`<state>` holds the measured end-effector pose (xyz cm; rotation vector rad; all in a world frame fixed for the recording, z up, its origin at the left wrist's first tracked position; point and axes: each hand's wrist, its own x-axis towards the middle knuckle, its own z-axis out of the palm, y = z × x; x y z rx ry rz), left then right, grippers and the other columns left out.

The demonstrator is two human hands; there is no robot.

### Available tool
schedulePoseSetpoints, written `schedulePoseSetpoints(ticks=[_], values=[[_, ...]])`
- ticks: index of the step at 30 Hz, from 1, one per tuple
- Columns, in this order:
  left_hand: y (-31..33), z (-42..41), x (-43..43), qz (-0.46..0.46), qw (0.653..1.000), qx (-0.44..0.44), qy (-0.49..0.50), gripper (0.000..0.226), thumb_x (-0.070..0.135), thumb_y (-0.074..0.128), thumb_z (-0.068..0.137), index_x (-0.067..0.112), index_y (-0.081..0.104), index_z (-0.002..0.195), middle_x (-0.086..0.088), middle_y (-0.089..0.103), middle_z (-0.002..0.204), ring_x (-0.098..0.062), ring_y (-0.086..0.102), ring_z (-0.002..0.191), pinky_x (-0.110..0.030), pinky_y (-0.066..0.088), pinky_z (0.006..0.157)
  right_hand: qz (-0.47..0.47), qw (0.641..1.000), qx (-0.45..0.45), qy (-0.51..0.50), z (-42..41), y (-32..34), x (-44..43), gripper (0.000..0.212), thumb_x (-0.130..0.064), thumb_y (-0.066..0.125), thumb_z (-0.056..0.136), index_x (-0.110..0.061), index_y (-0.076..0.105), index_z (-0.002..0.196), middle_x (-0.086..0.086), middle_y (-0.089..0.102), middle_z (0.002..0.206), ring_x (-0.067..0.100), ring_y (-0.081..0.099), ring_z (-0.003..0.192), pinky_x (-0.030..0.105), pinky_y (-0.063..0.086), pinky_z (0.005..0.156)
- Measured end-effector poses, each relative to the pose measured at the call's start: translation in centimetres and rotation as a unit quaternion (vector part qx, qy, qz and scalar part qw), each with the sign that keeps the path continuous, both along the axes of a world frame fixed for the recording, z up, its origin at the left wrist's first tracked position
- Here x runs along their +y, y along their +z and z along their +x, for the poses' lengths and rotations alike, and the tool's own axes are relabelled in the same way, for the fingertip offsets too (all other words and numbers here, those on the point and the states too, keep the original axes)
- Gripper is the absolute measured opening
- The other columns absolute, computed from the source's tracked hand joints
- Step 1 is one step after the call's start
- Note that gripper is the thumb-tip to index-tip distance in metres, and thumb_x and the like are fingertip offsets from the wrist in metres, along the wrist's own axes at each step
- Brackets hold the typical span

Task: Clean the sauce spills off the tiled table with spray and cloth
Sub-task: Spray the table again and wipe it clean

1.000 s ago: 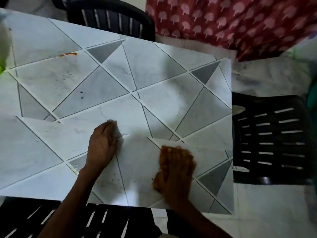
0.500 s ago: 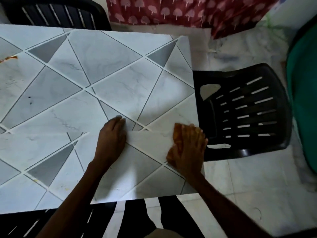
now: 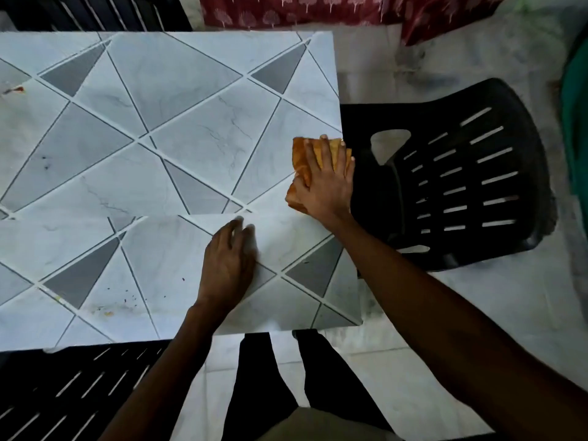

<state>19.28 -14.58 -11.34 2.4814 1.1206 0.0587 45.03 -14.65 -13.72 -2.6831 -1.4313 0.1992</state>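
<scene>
A pale marbled floor (image 3: 461,58) fills the dim room. Black slatted plastic chairs stand about: the right chair (image 3: 461,186), the near chair (image 3: 63,386) at lower left, the far chair (image 3: 95,14) at top left. Red printed fabric (image 3: 318,7) hangs beyond, and something green (image 3: 576,122) edges the right.

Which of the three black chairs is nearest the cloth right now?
The right-side chair, directly beside the orange cloth under the right hand. The far chair and the near-left chair are well away.
</scene>
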Motion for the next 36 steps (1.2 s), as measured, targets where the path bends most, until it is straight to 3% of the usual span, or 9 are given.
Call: schedulePoseSetpoints(ticks=[5, 10, 14, 19, 22, 27, 29, 32, 36], values=[[-0.3, -0.9, -2.4, 0.015, 1.000, 0.007, 0.001, 0.048, 0.023, 0.048, 0.095, 0.007, 0.048, 0.140, -0.018, 0.043, 0.146, -0.036, 0.045, 0.128, -0.045, 0.043, 0.102, 0.000, 0.996, 0.023, 0.085, -6.5, 0.5, -14.1, 0.077, -0.055, 0.041, 0.094, -0.031, 0.013, 0.161, 0.004, 0.008, 0.170, 0.038, 0.004, 0.155, 0.057, 0.012, 0.122], [-0.7, -1.8, -3.8, 0.012, 1.000, -0.005, 0.017, 0.044, 0.026, 0.050, 0.096, 0.009, 0.051, 0.137, -0.017, 0.044, 0.145, -0.036, 0.048, 0.124, -0.043, 0.043, 0.101, 0.000, 0.994, 0.055, 0.093, -9.8, 0.1, -24.1, 0.075, -0.048, 0.049, 0.091, -0.029, 0.024, 0.159, 0.006, 0.016, 0.168, 0.040, 0.008, 0.154, 0.064, 0.017, 0.118], [-0.2, -3.0, -4.1, -0.003, 0.999, -0.016, 0.032, 0.047, 0.030, 0.050, 0.095, 0.012, 0.051, 0.138, -0.013, 0.045, 0.144, -0.034, 0.048, 0.124, -0.043, 0.043, 0.100, -0.036, 0.993, 0.044, 0.102, -8.3, 0.2, -22.4, 0.074, -0.050, 0.046, 0.094, -0.033, 0.017, 0.160, 0.004, 0.013, 0.169, 0.039, 0.009, 0.154, 0.065, 0.017, 0.117], [0.1, -6.6, -2.5, -0.006, 0.999, -0.013, 0.044, 0.054, 0.033, 0.052, 0.090, 0.012, 0.050, 0.139, -0.015, 0.047, 0.143, -0.038, 0.050, 0.119, -0.046, 0.047, 0.094, -0.049, 0.998, 0.011, 0.027, -7.7, 0.9, -11.2, 0.078, -0.055, 0.039, 0.092, -0.030, 0.011, 0.161, 0.006, 0.011, 0.169, 0.042, 0.009, 0.153, 0.063, 0.010, 0.120], [0.4, -9.6, -1.1, 0.011, 0.999, 0.009, 0.048, 0.055, 0.028, 0.054, 0.085, 0.009, 0.052, 0.136, -0.018, 0.050, 0.140, -0.040, 0.051, 0.117, -0.047, 0.049, 0.093, -0.034, 0.995, 0.024, 0.087, -13.1, 1.5, -7.8, 0.078, -0.052, 0.038, 0.092, -0.028, 0.012, 0.161, 0.007, 0.008, 0.169, 0.043, 0.006, 0.153, 0.063, 0.009, 0.119], [0.9, -14.6, 1.8, 0.004, 0.999, 0.021, 0.025, 0.063, 0.039, 0.041, 0.084, 0.011, 0.048, 0.140, -0.014, 0.046, 0.144, -0.038, 0.049, 0.122, -0.047, 0.048, 0.094, -0.004, 0.975, 0.063, 0.215, -19.4, 1.0, -15.6, 0.067, -0.042, 0.046, 0.095, -0.030, 0.028, 0.158, 0.002, 0.019, 0.168, 0.037, 0.011, 0.154, 0.060, 0.015, 0.120], [0.8, -15.2, 2.1, 0.004, 1.000, 0.006, 0.019, 0.058, 0.037, 0.042, 0.088, 0.011, 0.050, 0.139, -0.013, 0.047, 0.143, -0.038, 0.050, 0.122, -0.047, 0.048, 0.094, -0.025, 0.981, 0.054, 0.186, -17.4, 0.1, -19.9, 0.068, -0.040, 0.045, 0.094, -0.030, 0.027, 0.158, 0.002, 0.020, 0.167, 0.034, 0.012, 0.155, 0.060, 0.018, 0.119], [0.3, -15.4, 2.2, 0.013, 1.000, -0.002, 0.019, 0.047, 0.031, 0.046, 0.093, 0.012, 0.052, 0.136, -0.012, 0.049, 0.143, -0.036, 0.051, 0.122, -0.045, 0.047, 0.094, -0.056, 0.997, 0.051, 0.028, -13.1, 0.3, -23.9, 0.069, -0.044, 0.040, 0.096, -0.026, 0.022, 0.160, 0.005, 0.014, 0.169, 0.036, 0.009, 0.155, 0.064, 0.014, 0.120], [-0.2, -16.0, 2.8, -0.003, 0.999, -0.033, 0.023, 0.044, 0.023, 0.046, 0.095, 0.012, 0.054, 0.136, -0.011, 0.051, 0.141, -0.033, 0.051, 0.124, -0.043, 0.045, 0.097, -0.093, 0.994, -0.004, -0.065, -13.3, -0.1, -20.3, 0.071, -0.050, 0.034, 0.099, -0.021, 0.015, 0.161, 0.011, 0.011, 0.169, 0.042, 0.010, 0.153, 0.063, 0.013, 0.120]])
